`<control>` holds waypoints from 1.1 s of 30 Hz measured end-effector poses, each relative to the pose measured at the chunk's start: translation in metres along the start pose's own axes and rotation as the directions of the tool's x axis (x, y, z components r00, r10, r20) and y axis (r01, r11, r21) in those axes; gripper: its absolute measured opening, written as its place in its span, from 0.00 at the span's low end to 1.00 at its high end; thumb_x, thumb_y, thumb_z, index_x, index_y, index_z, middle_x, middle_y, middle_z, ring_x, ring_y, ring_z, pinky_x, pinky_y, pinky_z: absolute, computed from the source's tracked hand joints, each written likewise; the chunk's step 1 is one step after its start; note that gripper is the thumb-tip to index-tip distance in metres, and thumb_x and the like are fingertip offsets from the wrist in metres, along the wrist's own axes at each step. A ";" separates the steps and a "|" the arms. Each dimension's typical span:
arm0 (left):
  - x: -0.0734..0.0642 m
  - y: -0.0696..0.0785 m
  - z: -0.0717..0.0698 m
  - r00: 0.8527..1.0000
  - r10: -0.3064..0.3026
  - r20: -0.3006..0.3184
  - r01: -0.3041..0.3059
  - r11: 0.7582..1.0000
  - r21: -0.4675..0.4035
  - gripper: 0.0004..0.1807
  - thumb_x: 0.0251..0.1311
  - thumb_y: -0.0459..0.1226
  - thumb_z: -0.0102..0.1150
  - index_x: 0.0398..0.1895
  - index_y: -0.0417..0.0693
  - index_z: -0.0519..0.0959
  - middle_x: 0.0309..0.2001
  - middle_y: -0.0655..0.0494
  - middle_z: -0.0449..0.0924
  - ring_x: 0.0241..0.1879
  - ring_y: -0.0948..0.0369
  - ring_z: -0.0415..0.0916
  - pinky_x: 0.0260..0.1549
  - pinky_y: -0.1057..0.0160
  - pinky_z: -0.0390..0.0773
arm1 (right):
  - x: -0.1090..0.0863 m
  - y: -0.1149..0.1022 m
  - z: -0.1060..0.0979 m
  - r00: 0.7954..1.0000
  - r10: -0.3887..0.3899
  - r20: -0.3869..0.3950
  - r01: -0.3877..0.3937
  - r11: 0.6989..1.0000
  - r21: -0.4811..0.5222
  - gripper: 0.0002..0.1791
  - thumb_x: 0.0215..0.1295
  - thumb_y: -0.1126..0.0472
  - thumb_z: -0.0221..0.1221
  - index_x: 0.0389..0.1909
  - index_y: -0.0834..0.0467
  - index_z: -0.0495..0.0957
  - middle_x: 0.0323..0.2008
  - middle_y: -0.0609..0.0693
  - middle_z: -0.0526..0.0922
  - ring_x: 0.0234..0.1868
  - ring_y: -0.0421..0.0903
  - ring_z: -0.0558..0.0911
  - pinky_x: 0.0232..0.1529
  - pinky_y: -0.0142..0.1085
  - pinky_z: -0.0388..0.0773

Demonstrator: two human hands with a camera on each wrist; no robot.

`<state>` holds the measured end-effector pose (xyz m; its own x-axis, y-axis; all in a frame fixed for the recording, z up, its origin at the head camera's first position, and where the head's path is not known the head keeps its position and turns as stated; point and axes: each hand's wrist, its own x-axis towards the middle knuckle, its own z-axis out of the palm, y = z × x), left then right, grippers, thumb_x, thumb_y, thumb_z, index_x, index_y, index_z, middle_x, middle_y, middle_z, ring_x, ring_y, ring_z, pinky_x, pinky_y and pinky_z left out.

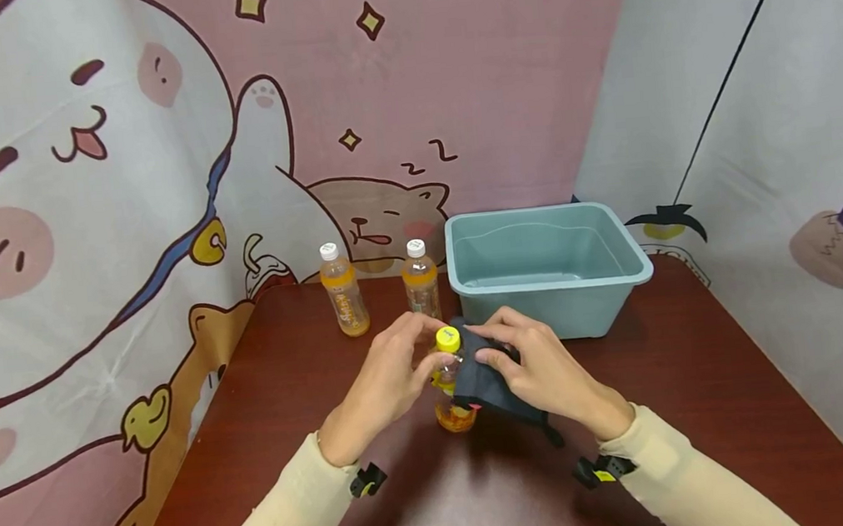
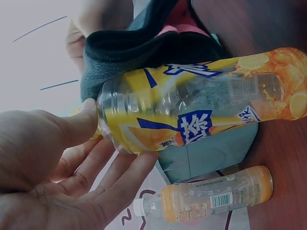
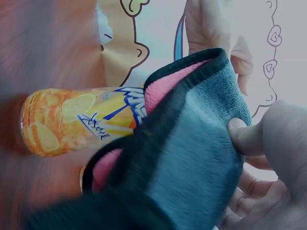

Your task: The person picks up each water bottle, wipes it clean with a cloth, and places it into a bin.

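My left hand [image 1: 393,370] pinches a clear plastic tea bottle [image 2: 192,100] near its neck, thumb on one side and fingers on the other. The bottle has a yellow cap [image 1: 447,339] and a yellow label with orange fruit prints; it stands about upright. Whether its base touches the table cannot be told. My right hand [image 1: 543,361] grips a dark grey cloth [image 3: 201,139] with black edging and a pink underside. The folded cloth lies against the bottle's right side and hides part of it in the right wrist view.
Two white-capped bottles with orange labels stand at the back of the brown table [image 1: 294,441]: one at left [image 1: 345,295], one nearer the middle [image 1: 420,278]. To its right sits a blue-green plastic bin [image 1: 546,306]. A cartoon-printed curtain [image 1: 496,81] hangs behind.
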<state>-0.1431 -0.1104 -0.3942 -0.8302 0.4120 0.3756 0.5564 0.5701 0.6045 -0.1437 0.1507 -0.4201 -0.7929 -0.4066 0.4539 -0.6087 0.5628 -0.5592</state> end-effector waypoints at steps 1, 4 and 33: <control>0.000 0.000 0.000 1.000 0.002 0.000 -0.002 1.000 -0.005 0.23 0.69 0.36 0.83 0.63 0.45 0.84 0.58 0.49 0.88 0.55 0.53 0.89 0.60 0.52 0.95 | 0.001 -0.001 0.000 1.000 -0.001 -0.005 0.001 1.000 0.000 0.22 0.79 0.63 0.75 0.71 0.57 0.90 0.51 0.45 0.87 0.42 0.39 0.80 0.39 0.33 0.79; 0.002 0.001 -0.001 1.000 0.006 0.003 -0.006 1.000 -0.013 0.22 0.71 0.36 0.82 0.63 0.44 0.84 0.57 0.48 0.88 0.54 0.50 0.90 0.57 0.53 0.95 | 0.004 -0.004 0.000 1.000 -0.001 -0.015 0.001 1.000 0.002 0.22 0.80 0.63 0.74 0.71 0.57 0.90 0.50 0.47 0.87 0.43 0.40 0.80 0.40 0.33 0.79; -0.001 0.003 0.001 1.000 -0.020 0.000 0.020 1.000 -0.008 0.22 0.70 0.35 0.83 0.63 0.45 0.85 0.57 0.49 0.88 0.56 0.52 0.90 0.57 0.51 0.95 | -0.012 0.036 0.032 0.954 0.023 0.298 0.010 0.994 -0.109 0.11 0.76 0.68 0.75 0.56 0.64 0.93 0.39 0.48 0.83 0.35 0.34 0.77 0.35 0.28 0.79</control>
<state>-0.1412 -0.1084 -0.3936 -0.8413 0.4005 0.3631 0.5392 0.5730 0.6172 -0.1571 0.1525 -0.4675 -0.7793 -0.5891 0.2136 -0.6096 0.6339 -0.4760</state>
